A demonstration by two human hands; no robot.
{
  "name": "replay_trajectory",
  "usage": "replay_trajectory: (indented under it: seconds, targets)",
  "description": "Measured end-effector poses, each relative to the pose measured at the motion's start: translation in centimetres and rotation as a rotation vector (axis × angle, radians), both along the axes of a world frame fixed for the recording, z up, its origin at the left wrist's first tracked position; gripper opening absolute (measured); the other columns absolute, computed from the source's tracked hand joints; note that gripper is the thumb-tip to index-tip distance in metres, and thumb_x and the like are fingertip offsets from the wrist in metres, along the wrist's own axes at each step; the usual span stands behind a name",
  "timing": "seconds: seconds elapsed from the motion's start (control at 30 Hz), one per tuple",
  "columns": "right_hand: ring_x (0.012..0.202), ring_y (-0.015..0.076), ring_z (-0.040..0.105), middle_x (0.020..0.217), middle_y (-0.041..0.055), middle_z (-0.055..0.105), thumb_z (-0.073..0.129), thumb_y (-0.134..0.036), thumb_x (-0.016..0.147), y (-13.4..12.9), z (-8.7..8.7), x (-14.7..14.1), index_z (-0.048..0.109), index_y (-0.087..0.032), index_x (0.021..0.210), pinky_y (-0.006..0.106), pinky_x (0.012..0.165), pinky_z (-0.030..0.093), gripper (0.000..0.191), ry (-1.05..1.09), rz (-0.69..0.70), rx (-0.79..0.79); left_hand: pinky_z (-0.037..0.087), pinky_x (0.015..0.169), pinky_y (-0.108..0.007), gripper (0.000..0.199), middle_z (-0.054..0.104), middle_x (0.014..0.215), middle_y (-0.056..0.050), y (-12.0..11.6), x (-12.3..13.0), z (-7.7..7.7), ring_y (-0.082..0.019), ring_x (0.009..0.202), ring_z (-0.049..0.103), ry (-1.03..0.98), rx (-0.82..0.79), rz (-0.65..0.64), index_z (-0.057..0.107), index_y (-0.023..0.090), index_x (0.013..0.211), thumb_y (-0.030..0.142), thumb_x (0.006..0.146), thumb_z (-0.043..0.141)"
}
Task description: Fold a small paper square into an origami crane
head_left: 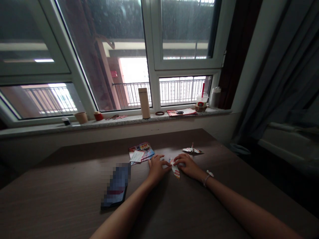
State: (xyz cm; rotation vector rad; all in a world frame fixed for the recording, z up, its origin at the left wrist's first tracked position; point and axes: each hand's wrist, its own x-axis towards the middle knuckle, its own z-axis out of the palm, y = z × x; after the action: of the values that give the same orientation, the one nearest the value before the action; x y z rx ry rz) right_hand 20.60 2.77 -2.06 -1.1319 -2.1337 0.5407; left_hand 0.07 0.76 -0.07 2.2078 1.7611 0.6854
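Observation:
Between my two hands, low over the brown table, is a narrow piece of folded printed paper, white with red and orange marks. My left hand grips its left edge between thumb and forefinger, the other fingers spread. From the other side, my right hand pinches it near the upper part, fingers bent. The fingertips hide some of the folds. Beyond my right hand a folded paper crane of similar printed paper rests on the table with its wings out.
Colourful printed sheets lie just beyond my left hand, and a phone lies left of my left forearm. Along the windowsill stand a cream flask, a cup with a red straw, and scissors on red paper.

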Motion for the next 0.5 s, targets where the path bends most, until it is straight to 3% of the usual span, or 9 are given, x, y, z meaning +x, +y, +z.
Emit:
replay_trajectory:
  seconds: [0.3,0.5]
  targets:
    - [0.126,0.0259,0.046,0.113,0.0013,0.072,0.067,-0.017,0.076,0.46,-0.09,0.58,0.076,-0.027,0.088,0.046,0.111,0.030,0.018,0.052,0.045,-0.050,0.020,0.112,-0.056,0.014,0.056,0.134,-0.002,0.02,-0.15,0.34,-0.031,0.133,0.036,0.019,-0.040,0.001,0.077,0.038,0.091,0.039,0.079,0.071]
    - [0.128,0.0278,0.045,0.113,0.0005,0.072,0.069,-0.023,0.078,0.27,0.46,0.72,0.077,-0.028,0.085,0.052,0.113,0.021,0.012,0.026,0.034,-0.071,0.021,0.111,-0.055,0.014,0.057,0.133,-0.001,0.17,-0.27,0.17,-0.030,0.132,0.037,0.014,-0.037,-0.003,0.077,0.040,0.091,0.041,0.078,0.072]
